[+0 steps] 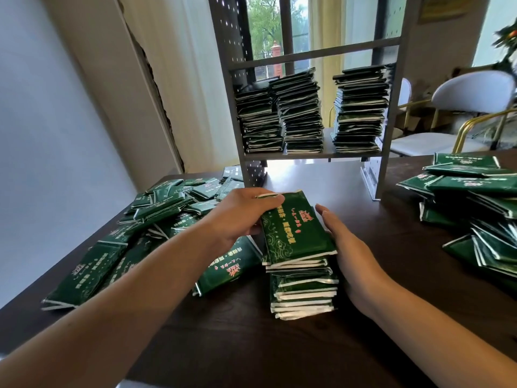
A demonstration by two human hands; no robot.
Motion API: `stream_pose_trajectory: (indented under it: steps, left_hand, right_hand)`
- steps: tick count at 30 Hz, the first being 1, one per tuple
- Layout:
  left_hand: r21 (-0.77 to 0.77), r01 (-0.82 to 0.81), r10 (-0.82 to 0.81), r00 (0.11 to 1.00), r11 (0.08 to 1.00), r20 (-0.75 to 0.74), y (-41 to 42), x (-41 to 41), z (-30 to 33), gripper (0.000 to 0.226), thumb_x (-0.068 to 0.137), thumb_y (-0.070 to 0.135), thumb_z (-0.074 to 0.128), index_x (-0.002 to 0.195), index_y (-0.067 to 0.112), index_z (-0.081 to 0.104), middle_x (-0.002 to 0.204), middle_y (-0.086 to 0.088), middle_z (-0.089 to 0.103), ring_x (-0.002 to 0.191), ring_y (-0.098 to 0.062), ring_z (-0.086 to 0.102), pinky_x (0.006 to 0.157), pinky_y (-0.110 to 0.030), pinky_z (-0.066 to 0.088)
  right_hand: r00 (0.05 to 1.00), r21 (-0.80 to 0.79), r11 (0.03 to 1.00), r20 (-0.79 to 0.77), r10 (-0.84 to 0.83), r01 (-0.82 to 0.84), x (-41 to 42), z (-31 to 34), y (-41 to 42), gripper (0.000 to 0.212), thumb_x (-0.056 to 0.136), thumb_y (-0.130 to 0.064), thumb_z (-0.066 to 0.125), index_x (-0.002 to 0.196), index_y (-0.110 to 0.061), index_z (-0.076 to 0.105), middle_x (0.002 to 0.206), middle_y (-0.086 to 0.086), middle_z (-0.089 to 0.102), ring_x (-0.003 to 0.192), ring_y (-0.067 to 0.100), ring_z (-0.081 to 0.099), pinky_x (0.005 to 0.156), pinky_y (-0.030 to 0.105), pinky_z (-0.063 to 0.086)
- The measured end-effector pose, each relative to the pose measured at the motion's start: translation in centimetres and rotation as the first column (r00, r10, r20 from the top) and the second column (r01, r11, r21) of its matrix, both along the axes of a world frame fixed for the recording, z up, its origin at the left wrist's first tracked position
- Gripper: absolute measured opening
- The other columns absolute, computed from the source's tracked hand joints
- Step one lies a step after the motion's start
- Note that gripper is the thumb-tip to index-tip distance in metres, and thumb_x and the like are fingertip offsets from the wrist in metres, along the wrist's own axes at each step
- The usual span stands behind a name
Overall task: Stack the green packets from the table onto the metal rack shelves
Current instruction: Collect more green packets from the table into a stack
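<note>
A stack of green packets [300, 275] stands on the dark table [251, 331] in front of me. My left hand [240, 217] grips the top packet [293, 228] at its far left corner, thumb over the edge. My right hand [349, 247] lies flat against the stack's right side, fingers straight. Behind stands the grey metal rack [313, 156], whose lower shelf holds three tall piles of packets [299, 113]. Its upper shelf [313, 53] looks bare. Loose packets [156, 219] lie scattered on the left, and another heap [475, 208] sits on the right.
A white chair with gold legs [464, 107] stands behind the table on the right. A window and curtains are behind the rack. A white wall runs along the left. The table's near edge is just below my forearms.
</note>
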State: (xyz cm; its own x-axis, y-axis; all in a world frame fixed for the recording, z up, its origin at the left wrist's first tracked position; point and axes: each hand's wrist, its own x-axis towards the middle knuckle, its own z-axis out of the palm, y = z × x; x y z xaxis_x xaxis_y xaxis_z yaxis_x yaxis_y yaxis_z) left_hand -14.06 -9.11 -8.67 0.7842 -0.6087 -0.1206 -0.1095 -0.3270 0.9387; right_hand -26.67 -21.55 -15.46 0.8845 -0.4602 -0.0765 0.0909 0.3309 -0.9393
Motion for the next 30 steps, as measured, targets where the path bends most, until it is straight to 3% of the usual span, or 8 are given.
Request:
stream_pose_trajectory:
  steps: [1,3,8,10,13,17,27,30]
  left_hand:
    - [0.006,-0.008,0.008,1.000,1.000,0.007,0.0,0.2,-0.2,0.021,0.095,0.028,0.067,0.111,0.015,0.074,0.104,-0.005,0.077,0.109,-0.024,0.071,0.104,-0.047,0.051]
    - [0.004,-0.032,0.032,0.999,0.999,0.014,-0.1,0.4,-0.5,0.019,0.094,0.029,0.068,0.108,0.017,0.074,0.103,-0.005,0.078,0.107,-0.023,0.071,0.103,-0.046,0.052]
    - [-0.005,-0.058,0.058,0.997,0.998,0.057,-0.8,0.6,-1.6,0.018,0.093,0.031,0.070,0.104,0.017,0.073,0.097,-0.003,0.077,0.099,-0.019,0.072,0.091,-0.033,0.057]
    - [-0.001,-0.053,0.053,0.997,0.999,0.060,-0.9,0.5,-2.2,0.016,0.093,0.033,0.069,0.102,0.020,0.072,0.093,0.001,0.076,0.091,-0.014,0.072,0.087,-0.030,0.057]
    - [0.009,-0.069,0.068,0.997,0.998,0.042,-0.9,0.5,-2.9,0.016,0.095,0.034,0.066,0.101,0.022,0.073,0.091,0.001,0.078,0.092,-0.017,0.074,0.096,-0.038,0.056]
    - [0.017,-0.057,0.056,0.998,0.998,0.039,-0.4,0.4,-3.1,0.017,0.097,0.033,0.062,0.104,0.023,0.073,0.093,0.002,0.078,0.094,-0.016,0.073,0.100,-0.041,0.054]
    - [0.054,-0.034,0.029,0.995,0.998,0.091,-0.3,-0.2,-3.1,0.019,0.099,0.035,0.060,0.105,0.022,0.072,0.097,0.001,0.077,0.094,-0.015,0.073,0.096,-0.037,0.055]
    - [0.055,-0.035,0.030,0.996,0.998,0.090,-0.2,-0.3,-3.0,0.020,0.099,0.034,0.060,0.107,0.020,0.073,0.099,-0.001,0.077,0.096,-0.018,0.073,0.095,-0.035,0.056]
  right_hand:
    - [1.000,-0.017,1.000,-0.017,0.012,-0.012,-0.1,0.1,0.1,0.045,0.105,-0.040,0.044,0.074,-0.044,0.077,0.095,0.004,0.078,0.089,0.018,0.072,0.086,0.036,0.052]
    - [0.999,-0.035,0.999,-0.037,0.011,-0.012,-0.2,0.3,0.3,0.047,0.105,-0.039,0.044,0.071,-0.037,0.077,0.094,0.006,0.077,0.084,0.018,0.073,0.083,0.035,0.052]
    - [0.999,-0.026,1.000,-0.031,0.016,-0.017,-0.1,0.1,0.3,0.037,0.102,-0.047,0.047,0.103,-0.023,0.075,0.097,0.006,0.078,0.089,0.023,0.075,0.081,0.036,0.053]
    - [0.999,-0.019,0.999,-0.020,0.027,-0.027,-0.1,0.0,0.2,0.035,0.103,-0.043,0.046,0.103,-0.023,0.074,0.098,0.005,0.078,0.089,0.022,0.075,0.080,0.037,0.054]
    - [1.000,-0.043,0.999,-0.011,0.011,-0.011,0.0,0.1,0.2,0.024,0.103,-0.029,0.048,0.115,-0.030,0.069,0.100,0.003,0.078,0.091,0.021,0.075,0.083,0.039,0.055]
    - [1.000,-0.041,0.999,-0.020,0.012,-0.013,-0.1,0.2,0.3,0.027,0.101,-0.024,0.052,0.124,-0.028,0.065,0.103,0.006,0.077,0.094,0.025,0.075,0.081,0.038,0.056]
    - [0.999,-0.030,0.999,-0.031,0.033,-0.034,-0.2,0.3,0.2,0.026,0.102,-0.025,0.050,0.121,-0.026,0.067,0.104,0.005,0.077,0.095,0.024,0.075,0.082,0.037,0.055]
    - [0.999,-0.041,0.998,-0.038,0.038,-0.040,-0.2,0.2,0.2,0.027,0.101,-0.027,0.050,0.122,-0.025,0.067,0.106,0.005,0.077,0.098,0.025,0.074,0.089,0.041,0.055]
